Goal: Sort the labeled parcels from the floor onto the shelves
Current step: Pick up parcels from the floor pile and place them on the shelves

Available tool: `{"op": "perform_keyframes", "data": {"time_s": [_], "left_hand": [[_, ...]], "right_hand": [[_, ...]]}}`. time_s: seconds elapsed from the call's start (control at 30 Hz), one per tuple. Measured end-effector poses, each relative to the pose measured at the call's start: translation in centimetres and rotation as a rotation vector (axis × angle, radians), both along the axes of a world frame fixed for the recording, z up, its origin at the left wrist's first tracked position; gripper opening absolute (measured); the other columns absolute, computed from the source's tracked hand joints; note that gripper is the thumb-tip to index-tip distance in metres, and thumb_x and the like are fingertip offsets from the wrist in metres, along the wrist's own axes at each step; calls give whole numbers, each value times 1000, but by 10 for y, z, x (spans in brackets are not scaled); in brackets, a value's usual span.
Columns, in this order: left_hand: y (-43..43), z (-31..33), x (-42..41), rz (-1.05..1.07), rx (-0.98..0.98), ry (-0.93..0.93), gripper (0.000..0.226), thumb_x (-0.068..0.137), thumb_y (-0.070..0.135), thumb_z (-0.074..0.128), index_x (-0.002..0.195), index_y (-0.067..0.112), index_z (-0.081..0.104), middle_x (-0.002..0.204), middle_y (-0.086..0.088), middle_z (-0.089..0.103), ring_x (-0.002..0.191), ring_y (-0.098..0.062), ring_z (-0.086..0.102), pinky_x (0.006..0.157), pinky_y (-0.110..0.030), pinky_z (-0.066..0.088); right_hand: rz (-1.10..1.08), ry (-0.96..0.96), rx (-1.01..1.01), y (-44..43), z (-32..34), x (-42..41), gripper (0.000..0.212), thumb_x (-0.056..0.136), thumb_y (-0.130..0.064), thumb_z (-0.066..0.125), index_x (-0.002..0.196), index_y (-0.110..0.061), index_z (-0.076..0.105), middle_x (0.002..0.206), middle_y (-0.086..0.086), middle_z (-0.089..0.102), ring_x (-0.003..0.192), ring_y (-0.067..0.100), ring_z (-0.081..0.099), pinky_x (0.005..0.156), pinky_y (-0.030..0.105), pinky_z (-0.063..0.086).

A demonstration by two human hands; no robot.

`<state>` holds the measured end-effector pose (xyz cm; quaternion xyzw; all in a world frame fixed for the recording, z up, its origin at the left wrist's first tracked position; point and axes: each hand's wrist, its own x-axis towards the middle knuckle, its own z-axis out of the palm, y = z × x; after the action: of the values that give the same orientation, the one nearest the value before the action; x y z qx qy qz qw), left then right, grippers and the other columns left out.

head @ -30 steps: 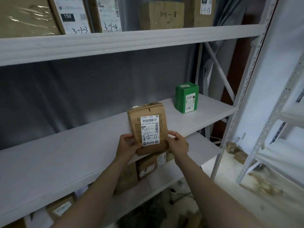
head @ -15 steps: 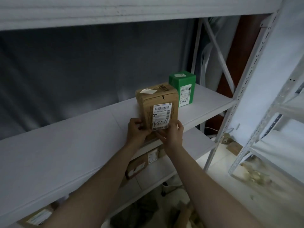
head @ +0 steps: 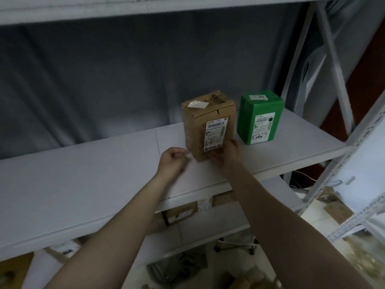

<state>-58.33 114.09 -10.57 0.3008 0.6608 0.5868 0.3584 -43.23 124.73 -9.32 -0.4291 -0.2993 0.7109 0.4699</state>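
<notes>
A brown cardboard parcel point(head: 205, 122) with a white barcode label stands upright on the middle white shelf point(head: 104, 184), just left of a green parcel point(head: 260, 119) that also bears a label. My right hand point(head: 226, 153) holds the brown parcel at its lower front corner, fingers against the label. A short gap separates my left hand point(head: 173, 161) from the parcel's left side; it lies on the shelf with its fingers curled and nothing in them.
The shelf above point(head: 145, 7) crosses the top of the view. Several cardboard parcels point(head: 181, 211) lie on the lower shelf. A grey curtain point(head: 104, 80) hangs behind. White uprights and a brace point(head: 333, 69) stand at right; parcels and debris lie on the floor point(head: 333, 209).
The brown parcel went from held in the air in both hands to standing on the shelf beside the green one. My left hand has let go and drawn back left.
</notes>
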Motion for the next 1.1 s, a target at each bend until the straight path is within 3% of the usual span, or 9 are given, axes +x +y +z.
{"op": "perform_keyframes", "data": {"time_s": [0.17,0.27,0.37,0.53,0.63,0.73,0.87,0.97,1.1], "left_hand": [[-14,0,-8,-19,-8,-46,23,98,-4,54,94,15,65,98,-12,72,99,-34,70,83,-51,57],[-29,5,-8,-70,2,-149,41,100,-5,30,95,10,67,99,-15,74,92,-37,69,86,-59,57],[-44,11,1,-140,0,-229,46,96,-4,27,90,9,70,89,-12,76,85,-35,73,76,-54,62],[-67,4,40,-346,-44,-249,38,89,-4,29,92,8,65,83,-8,77,74,-26,76,61,-40,63],[-78,-21,82,-492,-111,-246,36,89,-4,31,86,10,64,78,-5,76,72,-24,73,61,-39,61],[-91,-54,137,-696,-254,-215,29,100,4,38,91,13,64,92,-6,74,89,-29,73,76,-47,63],[-116,-101,224,-934,-373,-101,29,102,4,39,92,17,62,85,-2,73,79,-25,67,75,-42,56],[-135,-141,287,-1072,-475,-51,27,104,6,40,93,20,61,91,-2,70,82,-24,68,90,-49,55],[-133,-206,365,-1138,-635,1,29,105,7,38,93,20,62,93,-3,70,85,-25,67,83,-45,56]], "right_hand": [[-16,-18,-49,-5,0,-9,42,102,-8,51,142,-17,46,110,11,72,85,27,74,57,31,63],[-79,15,-37,-21,-1,-4,36,98,-6,54,133,-6,60,104,15,76,87,31,76,62,34,64],[-203,228,-54,-53,-10,12,17,97,-15,60,110,-10,71,98,15,77,88,34,76,72,44,65],[-380,366,-101,-122,-47,69,18,103,-23,56,117,-14,64,98,9,68,78,28,68,70,41,65],[-505,312,-164,-174,-83,124,19,105,-26,53,117,-17,65,112,9,68,93,31,70,75,43,64],[-632,241,-258,-232,-123,189,20,106,-25,51,116,-15,64,122,11,61,97,33,68,78,46,63],[-764,62,-433,-301,-173,275,38,107,-27,49,142,-13,55,141,11,49,110,36,63,99,51,57],[-839,10,-553,-341,-215,333,41,107,-27,47,145,-12,52,139,9,48,110,36,61,96,48,54],[-876,8,-671,-371,-276,403,36,108,-30,41,136,-12,57,127,11,56,106,33,62,99,51,55]]}}
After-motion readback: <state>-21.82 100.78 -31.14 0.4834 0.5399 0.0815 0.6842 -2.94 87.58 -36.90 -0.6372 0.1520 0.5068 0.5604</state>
